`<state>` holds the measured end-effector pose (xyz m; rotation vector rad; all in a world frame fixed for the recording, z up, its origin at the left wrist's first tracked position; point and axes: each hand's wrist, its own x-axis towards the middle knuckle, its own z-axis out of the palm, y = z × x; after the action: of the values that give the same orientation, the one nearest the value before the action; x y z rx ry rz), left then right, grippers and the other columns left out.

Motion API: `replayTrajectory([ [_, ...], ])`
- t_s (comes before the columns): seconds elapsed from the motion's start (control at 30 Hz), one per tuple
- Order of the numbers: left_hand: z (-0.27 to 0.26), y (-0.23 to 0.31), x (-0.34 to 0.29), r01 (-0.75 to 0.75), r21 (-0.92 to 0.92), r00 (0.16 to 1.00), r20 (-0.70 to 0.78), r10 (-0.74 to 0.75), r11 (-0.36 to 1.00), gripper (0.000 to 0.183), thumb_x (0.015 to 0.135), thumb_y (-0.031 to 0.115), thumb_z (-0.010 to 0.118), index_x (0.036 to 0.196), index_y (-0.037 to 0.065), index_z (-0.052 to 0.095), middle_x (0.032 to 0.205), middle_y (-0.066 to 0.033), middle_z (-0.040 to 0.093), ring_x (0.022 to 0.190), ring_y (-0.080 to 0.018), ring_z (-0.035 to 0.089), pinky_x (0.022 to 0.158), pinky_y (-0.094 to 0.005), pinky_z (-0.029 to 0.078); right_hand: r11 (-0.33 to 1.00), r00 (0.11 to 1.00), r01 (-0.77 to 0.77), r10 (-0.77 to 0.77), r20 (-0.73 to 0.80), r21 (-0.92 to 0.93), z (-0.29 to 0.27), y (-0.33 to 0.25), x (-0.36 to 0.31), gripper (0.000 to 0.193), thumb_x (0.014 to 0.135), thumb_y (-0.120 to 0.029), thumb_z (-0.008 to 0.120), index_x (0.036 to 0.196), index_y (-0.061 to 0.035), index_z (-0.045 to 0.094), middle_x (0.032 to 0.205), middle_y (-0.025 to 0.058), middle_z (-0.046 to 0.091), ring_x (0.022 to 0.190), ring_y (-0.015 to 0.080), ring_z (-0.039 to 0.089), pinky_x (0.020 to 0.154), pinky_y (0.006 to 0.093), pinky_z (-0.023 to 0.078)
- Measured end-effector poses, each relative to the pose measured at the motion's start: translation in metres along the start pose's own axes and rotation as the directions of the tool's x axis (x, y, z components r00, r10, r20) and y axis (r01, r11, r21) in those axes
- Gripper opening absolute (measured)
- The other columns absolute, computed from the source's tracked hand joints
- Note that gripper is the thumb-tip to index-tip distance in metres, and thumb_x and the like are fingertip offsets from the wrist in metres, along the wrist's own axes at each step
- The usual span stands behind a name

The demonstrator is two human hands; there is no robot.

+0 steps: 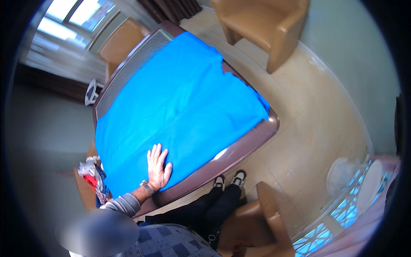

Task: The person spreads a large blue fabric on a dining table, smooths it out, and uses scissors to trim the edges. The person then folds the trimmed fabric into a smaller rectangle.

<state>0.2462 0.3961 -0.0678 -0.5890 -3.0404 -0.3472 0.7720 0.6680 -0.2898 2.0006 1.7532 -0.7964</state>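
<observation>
A large blue cloth (184,107) is spread over most of a table with a dark reddish-brown rim (239,150). Soft creases run across the cloth, and its right edge is uneven. My left hand (158,169) lies palm down on the cloth near its front edge, fingers stretched out and thumb apart, holding nothing. A metal-banded watch (147,187) circles that wrist, below a grey sleeve (124,205). I cannot make out my right hand. At the back left, a grey strip of tabletop (128,70) shows beyond the cloth.
Crumpled clothes (92,175) in red, white and dark blue lie on a tan chair at the table's left corner. Tan armchairs (257,25) stand behind and close by me (274,218). A white round-topped object (90,92) is beside the table's left edge.
</observation>
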Motion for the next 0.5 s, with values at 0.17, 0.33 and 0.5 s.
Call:
replayTrajectory([
  [0.17, -0.011, 0.004, 0.006, 0.036, -0.064, 0.999, -0.015, -0.037, 0.997, 0.058, 0.102, 0.025, 0.069, 0.154, 0.006, 0.055, 0.171, -0.0276, 0.039, 0.160, -0.0477, 0.033, 0.131, -0.0652, 0.019, 0.970, 0.941, 0.235, -0.241, 0.236, 0.054, -0.028, -0.051, -0.018, 0.034, 0.102, -0.013, 0.066, 0.133, -0.0064, 0.054, 0.124, 0.0192, 0.065, 0.098, 0.0282, 0.068, 0.078, 0.0411, 0.057],
  [0.33, -0.027, -0.004, -0.021, 0.161, -0.114, 0.987, 0.026, -0.159, 0.980, 0.059, 0.102, 0.027, 0.071, 0.155, 0.008, 0.056, 0.169, -0.0258, 0.042, 0.160, -0.0450, 0.035, 0.131, -0.0624, 0.022, 0.908, 0.795, 0.413, -0.398, 0.457, 0.072, -0.071, -0.110, -0.006, 0.034, 0.102, -0.014, 0.067, 0.132, -0.0092, 0.052, 0.115, 0.0151, 0.066, 0.092, 0.0250, 0.068, 0.070, 0.0393, 0.058],
  [0.5, -0.046, -0.064, -0.112, 0.370, -0.028, 0.927, -0.052, -0.371, 0.929, 0.059, 0.101, 0.025, 0.072, 0.154, 0.007, 0.056, 0.167, -0.0260, 0.044, 0.157, -0.0463, 0.039, 0.130, -0.0618, 0.027, 0.854, 0.664, 0.495, -0.488, 0.567, 0.156, -0.083, -0.177, -0.003, 0.034, 0.102, -0.014, 0.068, 0.131, -0.0119, 0.051, 0.106, 0.0110, 0.068, 0.085, 0.0218, 0.068, 0.063, 0.0376, 0.059],
])
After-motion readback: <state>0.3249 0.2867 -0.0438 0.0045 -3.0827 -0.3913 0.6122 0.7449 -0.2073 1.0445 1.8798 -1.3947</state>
